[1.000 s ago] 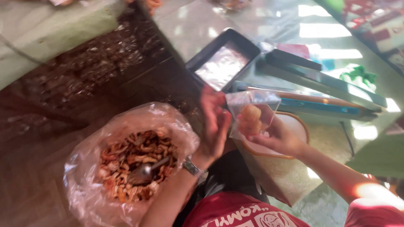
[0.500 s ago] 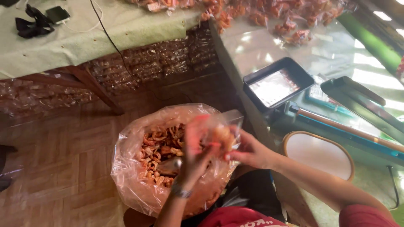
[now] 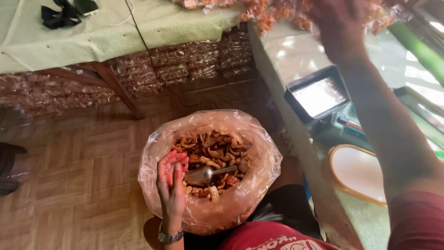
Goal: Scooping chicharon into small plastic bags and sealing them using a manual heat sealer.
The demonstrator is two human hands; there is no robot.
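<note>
A big clear plastic bag [image 3: 240, 203] full of curled orange-brown fried snacks [image 3: 210, 155] stands between my knees. A metal scoop [image 3: 203, 175] lies in the snacks, handle pointing right. My left hand [image 3: 171, 180], with a wristwatch, hovers over the bag's near-left rim, its loosely curled fingers right beside the scoop's bowl and holding nothing. My right hand [image 3: 340, 21] is stretched far up over the glass-topped table [image 3: 282, 51], blurred, at a pile of small filled snack packets [image 3: 273, 14]. Whether it holds a packet is unclear.
On the glass table sit a black tray-like scale [image 3: 319, 95], a long green heat sealer [image 3: 416, 109] and an oval white plate with an orange rim [image 3: 358, 171]. Stacked snack packets [image 3: 185, 62] lie under a green-clothed table [image 3: 115, 32]. The floor is wooden parquet [image 3: 69, 176].
My right hand carried the small filled bag from over the big bag up to the far pile on the table. My left hand let go of it and dropped beside the scoop.
</note>
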